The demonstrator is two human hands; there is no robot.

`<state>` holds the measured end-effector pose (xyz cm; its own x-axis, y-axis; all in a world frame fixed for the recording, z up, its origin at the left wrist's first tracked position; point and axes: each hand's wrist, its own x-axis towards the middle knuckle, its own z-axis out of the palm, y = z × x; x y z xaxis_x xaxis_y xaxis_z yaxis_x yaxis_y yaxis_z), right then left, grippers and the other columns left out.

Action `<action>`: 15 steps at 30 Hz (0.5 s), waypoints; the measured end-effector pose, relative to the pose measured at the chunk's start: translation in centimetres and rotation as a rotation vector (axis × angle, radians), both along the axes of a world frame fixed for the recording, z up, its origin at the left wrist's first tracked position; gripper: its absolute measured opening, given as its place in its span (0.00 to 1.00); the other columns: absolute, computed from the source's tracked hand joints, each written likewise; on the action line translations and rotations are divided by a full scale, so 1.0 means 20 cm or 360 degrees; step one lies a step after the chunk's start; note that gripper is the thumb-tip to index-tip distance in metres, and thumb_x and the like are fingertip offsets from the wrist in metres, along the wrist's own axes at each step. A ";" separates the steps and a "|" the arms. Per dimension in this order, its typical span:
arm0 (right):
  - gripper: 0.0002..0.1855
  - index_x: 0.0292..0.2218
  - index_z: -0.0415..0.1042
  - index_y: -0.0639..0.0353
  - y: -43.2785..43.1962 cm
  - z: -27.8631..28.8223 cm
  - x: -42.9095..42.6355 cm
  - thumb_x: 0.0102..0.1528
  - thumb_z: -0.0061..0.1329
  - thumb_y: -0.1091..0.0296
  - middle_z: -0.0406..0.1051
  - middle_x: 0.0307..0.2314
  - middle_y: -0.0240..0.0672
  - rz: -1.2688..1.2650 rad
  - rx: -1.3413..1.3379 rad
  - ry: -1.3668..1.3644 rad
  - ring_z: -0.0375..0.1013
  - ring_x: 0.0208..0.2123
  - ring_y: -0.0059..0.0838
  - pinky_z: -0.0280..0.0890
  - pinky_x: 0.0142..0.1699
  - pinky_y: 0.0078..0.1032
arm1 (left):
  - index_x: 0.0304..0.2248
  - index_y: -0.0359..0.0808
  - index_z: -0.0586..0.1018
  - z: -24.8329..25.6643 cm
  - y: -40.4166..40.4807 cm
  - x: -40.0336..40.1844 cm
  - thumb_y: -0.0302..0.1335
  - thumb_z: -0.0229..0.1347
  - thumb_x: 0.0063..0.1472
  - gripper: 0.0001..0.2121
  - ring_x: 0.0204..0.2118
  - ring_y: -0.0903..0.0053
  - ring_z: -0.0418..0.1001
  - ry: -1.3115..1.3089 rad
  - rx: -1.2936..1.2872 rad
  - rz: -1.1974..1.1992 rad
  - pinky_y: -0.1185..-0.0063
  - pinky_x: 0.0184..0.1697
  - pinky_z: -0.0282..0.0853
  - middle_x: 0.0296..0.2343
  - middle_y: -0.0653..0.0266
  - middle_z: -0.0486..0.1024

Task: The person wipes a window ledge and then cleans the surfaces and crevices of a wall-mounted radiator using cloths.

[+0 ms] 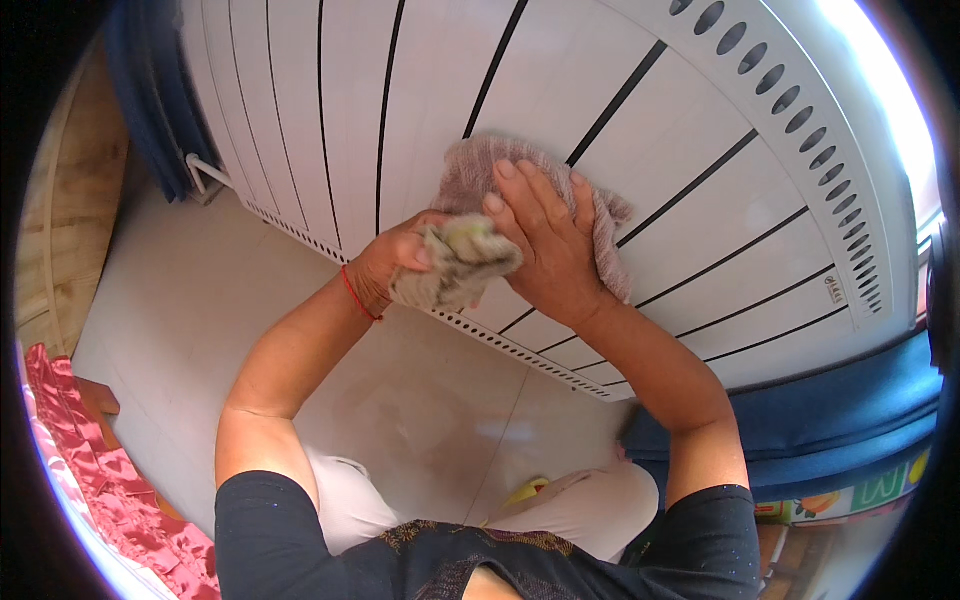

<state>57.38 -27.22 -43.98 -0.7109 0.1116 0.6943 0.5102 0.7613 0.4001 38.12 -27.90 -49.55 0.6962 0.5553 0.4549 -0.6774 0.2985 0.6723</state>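
My left hand, with a red string at the wrist, grips a bunched, stained light cloth just in front of the white radiator. Close beside it, my right hand lies flat, fingers spread, on a dusty-pink towelling cloth, pressing it to the radiator's front panel. The left hand's bunched cloth partly overlaps the edge of the right hand. Black grooves run down the panel, and rows of holes line its top and bottom edges.
A white pipe joins the radiator at the left, by a blue curtain. More blue curtain hangs at the right. Pale floor tiles lie beneath. Red ruffled fabric is at lower left, near a wooden surface.
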 end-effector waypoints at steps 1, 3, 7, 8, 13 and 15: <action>0.30 0.51 0.60 0.52 0.00 0.00 0.01 0.45 0.50 0.71 0.60 0.53 0.35 0.0089 -0.0073 0.0039 0.58 0.55 0.34 0.43 0.60 0.46 | 0.49 0.30 0.68 0.01 0.01 0.02 0.37 0.54 0.45 0.31 0.38 0.64 0.74 -0.0119 -0.0092 0.0044 0.71 0.42 0.70 0.39 0.54 0.73; 0.41 0.56 0.51 0.62 0.01 0.03 0.11 0.41 0.53 0.75 0.54 0.54 0.49 0.0317 -0.0371 -0.0026 0.56 0.56 0.45 0.43 0.61 0.47 | 0.52 0.30 0.63 0.04 0.02 0.11 0.37 0.53 0.47 0.33 0.41 0.61 0.73 -0.0362 -0.0284 0.0133 0.67 0.43 0.70 0.41 0.51 0.72; 0.48 0.58 0.39 0.75 -0.06 0.12 0.21 0.42 0.51 0.76 0.45 0.57 0.58 0.0489 -0.0917 0.0050 0.52 0.58 0.54 0.49 0.60 0.41 | 0.54 0.31 0.60 0.02 0.04 0.19 0.36 0.54 0.49 0.33 0.45 0.61 0.70 -0.0249 -0.0159 0.0237 0.65 0.46 0.68 0.44 0.49 0.69; 0.49 0.59 0.38 0.75 -0.07 0.12 0.20 0.41 0.52 0.75 0.44 0.57 0.58 0.0482 -0.0961 0.0107 0.51 0.58 0.53 0.50 0.60 0.40 | 0.54 0.30 0.60 0.04 0.02 0.17 0.35 0.54 0.49 0.33 0.46 0.61 0.70 -0.0242 -0.0214 0.0235 0.65 0.48 0.67 0.45 0.48 0.69; 0.58 0.57 0.46 0.72 -0.13 0.10 0.05 0.32 0.65 0.56 0.39 0.59 0.55 0.0085 -0.0710 0.0271 0.53 0.57 0.51 0.47 0.59 0.43 | 0.52 0.26 0.63 0.03 -0.02 0.18 0.36 0.56 0.48 0.33 0.46 0.66 0.71 -0.0086 -0.0201 0.0442 0.71 0.51 0.67 0.45 0.52 0.70; 0.54 0.54 0.53 0.69 -0.18 0.15 0.00 0.30 0.66 0.56 0.44 0.58 0.53 -0.0051 -0.0790 0.0263 0.53 0.56 0.49 0.45 0.59 0.42 | 0.51 0.27 0.65 0.01 -0.01 0.14 0.36 0.56 0.48 0.31 0.45 0.68 0.72 0.0038 -0.0139 0.0477 0.73 0.50 0.68 0.44 0.54 0.71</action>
<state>57.35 -30.75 -40.95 -0.5873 0.4756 0.6549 0.5624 0.8217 -0.0924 40.97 -28.16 -49.25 0.5055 0.7739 0.3816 -0.7281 0.1453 0.6698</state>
